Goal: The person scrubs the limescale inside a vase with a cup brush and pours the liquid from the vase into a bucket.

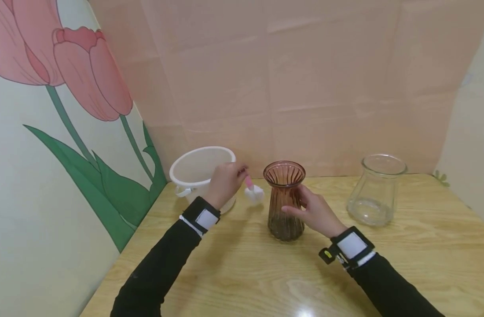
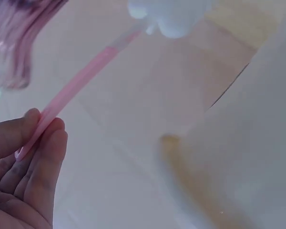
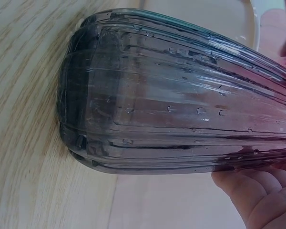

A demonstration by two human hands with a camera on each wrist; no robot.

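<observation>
Five things are set out below, from the largest to the smallest:

- A wooden table (image 1: pixel 404 273), pale and grained with a glossy sheen, is backed by a creased pink wall and, on the left, a panel painted with tulips (image 1: pixel 67 70).
- A white plastic bucket (image 1: pixel 194 169), round and smooth, is seen at the back left of the table; whether anything lies in it cannot be told.
- A ribbed brown glass vase (image 1: pixel 284 200), waisted below a flared mouth, is stood upright at the table's middle and is held at its right side by the right hand (image 1: pixel 315 213), fingers curled against the glass; droplets are seen inside its wall.
- A clear glass jar (image 1: pixel 374 189), squat and wide-mouthed, is placed well apart to the right.
- A brush (image 1: pixel 254 191) with a thin pink handle and white foam head is pinched by the left hand (image 1: pixel 224 182), between bucket and vase.
</observation>
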